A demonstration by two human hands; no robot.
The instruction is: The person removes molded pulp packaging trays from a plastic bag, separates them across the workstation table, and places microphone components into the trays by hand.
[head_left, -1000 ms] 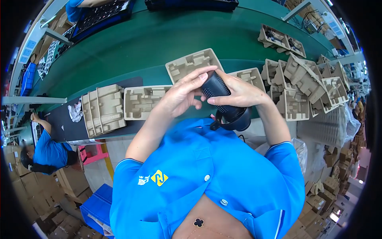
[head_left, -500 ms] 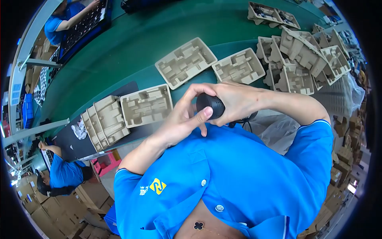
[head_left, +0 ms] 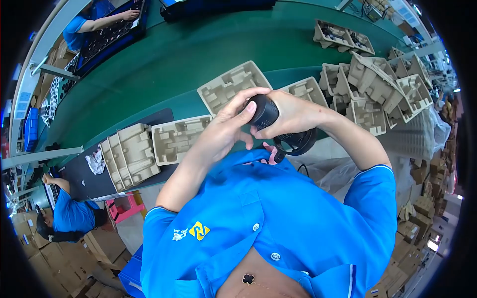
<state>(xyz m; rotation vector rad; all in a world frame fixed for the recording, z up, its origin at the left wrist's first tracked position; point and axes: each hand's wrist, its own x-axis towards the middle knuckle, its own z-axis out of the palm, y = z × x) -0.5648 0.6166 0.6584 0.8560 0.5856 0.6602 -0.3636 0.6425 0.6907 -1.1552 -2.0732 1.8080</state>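
Observation:
A black cylindrical device [head_left: 266, 113] with a perforated side is held in front of my chest, its round end tilted up and to the left. My right hand [head_left: 298, 115] wraps round its body from the right. At the round end, the thumb and fingers of my left hand [head_left: 228, 124] close on the device. A wider black ring-shaped part [head_left: 300, 143] hangs below my right hand. Behind my hands lie a pulp tray [head_left: 233, 85] and another pulp tray [head_left: 308, 92], both partly covered. To the left is a third pulp tray [head_left: 178, 140].
An upturned pulp tray [head_left: 130, 158] lies at the left on the dark mat. Several piled trays [head_left: 380, 79] stand right of the green table [head_left: 164, 64]. A co-worker's arm [head_left: 107, 22] reaches over a black tray at the upper left. Another person [head_left: 74, 216] sits at the lower left.
The device's round end has tipped upward since half a second ago, showing more of its perforated side and the ring-shaped part. My right forearm has shifted, and the camera view has moved slightly.

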